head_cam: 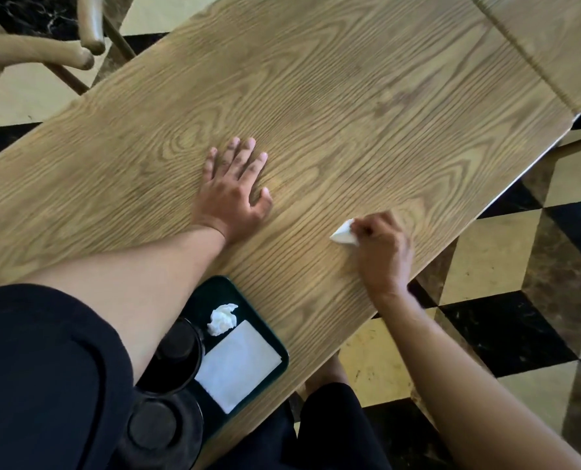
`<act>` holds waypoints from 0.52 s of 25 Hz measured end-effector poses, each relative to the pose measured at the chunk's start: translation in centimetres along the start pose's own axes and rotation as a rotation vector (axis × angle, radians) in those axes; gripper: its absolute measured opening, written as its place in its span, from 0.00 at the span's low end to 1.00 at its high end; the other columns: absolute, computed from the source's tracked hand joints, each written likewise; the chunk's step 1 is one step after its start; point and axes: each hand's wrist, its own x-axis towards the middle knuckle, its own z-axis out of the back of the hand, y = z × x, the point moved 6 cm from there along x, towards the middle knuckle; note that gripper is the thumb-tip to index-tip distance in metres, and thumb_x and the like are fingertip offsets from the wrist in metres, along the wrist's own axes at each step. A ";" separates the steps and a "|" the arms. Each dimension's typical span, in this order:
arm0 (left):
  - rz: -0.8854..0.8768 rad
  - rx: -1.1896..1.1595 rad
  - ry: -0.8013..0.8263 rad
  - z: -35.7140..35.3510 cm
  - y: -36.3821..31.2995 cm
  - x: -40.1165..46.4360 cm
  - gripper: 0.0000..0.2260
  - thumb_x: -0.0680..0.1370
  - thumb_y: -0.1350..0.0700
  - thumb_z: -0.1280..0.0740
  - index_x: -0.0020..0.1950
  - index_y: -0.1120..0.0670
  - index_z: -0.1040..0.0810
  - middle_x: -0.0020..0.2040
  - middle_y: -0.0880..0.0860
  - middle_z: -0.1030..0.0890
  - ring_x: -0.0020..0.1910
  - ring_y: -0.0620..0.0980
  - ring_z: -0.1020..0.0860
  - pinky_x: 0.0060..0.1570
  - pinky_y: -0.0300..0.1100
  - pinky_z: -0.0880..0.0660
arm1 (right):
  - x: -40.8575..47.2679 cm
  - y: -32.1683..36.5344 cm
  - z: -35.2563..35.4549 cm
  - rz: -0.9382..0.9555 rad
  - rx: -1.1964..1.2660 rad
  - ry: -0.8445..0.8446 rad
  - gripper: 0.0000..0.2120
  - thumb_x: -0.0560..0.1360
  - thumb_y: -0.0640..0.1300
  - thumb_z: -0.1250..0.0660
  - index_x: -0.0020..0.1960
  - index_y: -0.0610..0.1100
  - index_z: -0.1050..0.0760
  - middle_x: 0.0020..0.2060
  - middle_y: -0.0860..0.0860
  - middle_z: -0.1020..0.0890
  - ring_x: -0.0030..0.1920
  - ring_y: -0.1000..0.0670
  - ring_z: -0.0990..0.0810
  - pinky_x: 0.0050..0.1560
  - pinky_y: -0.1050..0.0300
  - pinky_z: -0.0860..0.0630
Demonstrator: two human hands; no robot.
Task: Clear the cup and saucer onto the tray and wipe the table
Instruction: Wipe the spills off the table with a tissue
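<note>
My left hand [234, 188] lies flat on the wooden table [333, 96], fingers spread, holding nothing. My right hand [382, 249] is closed on a small folded white napkin [343, 232] pressed to the table near its right edge. A dark green tray [275, 344] sits at the near edge of the table. On it are a black cup on a black saucer [177, 351], a second black cup and saucer [156, 425] closer to me, a flat white napkin [238, 364] and a crumpled white tissue [222, 318]. My left arm hides part of the tray.
A wooden chair [44, 52] stands off the table's far left corner. A second table [560, 39] butts against the far right end. Checkered tile floor [519, 266] lies to the right.
</note>
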 end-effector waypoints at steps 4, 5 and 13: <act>-0.010 0.008 -0.009 0.0 0.0 -0.1 0.27 0.78 0.45 0.39 0.76 0.53 0.29 0.80 0.56 0.34 0.81 0.57 0.41 0.78 0.62 0.47 | -7.2 4.9 -2.8 0.236 0.163 0.308 0.04 0.74 0.34 0.25 0.41 0.40 0.17 0.42 0.50 0.19 0.43 0.49 0.20 0.43 0.55 0.23; -0.011 0.008 -0.008 0.1 -0.1 -0.1 0.27 0.78 0.45 0.39 0.76 0.53 0.29 0.80 0.56 0.34 0.81 0.57 0.40 0.78 0.62 0.47 | -6.9 5.1 -2.6 0.197 0.213 0.334 0.03 0.74 0.36 0.25 0.43 0.40 0.17 0.43 0.51 0.19 0.44 0.50 0.20 0.44 0.57 0.23; -0.054 -0.170 0.135 0.5 0.7 0.1 0.30 0.79 0.40 0.43 0.75 0.57 0.28 0.80 0.58 0.36 0.81 0.58 0.43 0.79 0.61 0.52 | -5.1 9.0 -3.5 0.014 0.382 0.514 0.03 0.78 0.41 0.27 0.47 0.46 0.20 0.45 0.49 0.17 0.36 0.51 0.16 0.36 0.56 0.20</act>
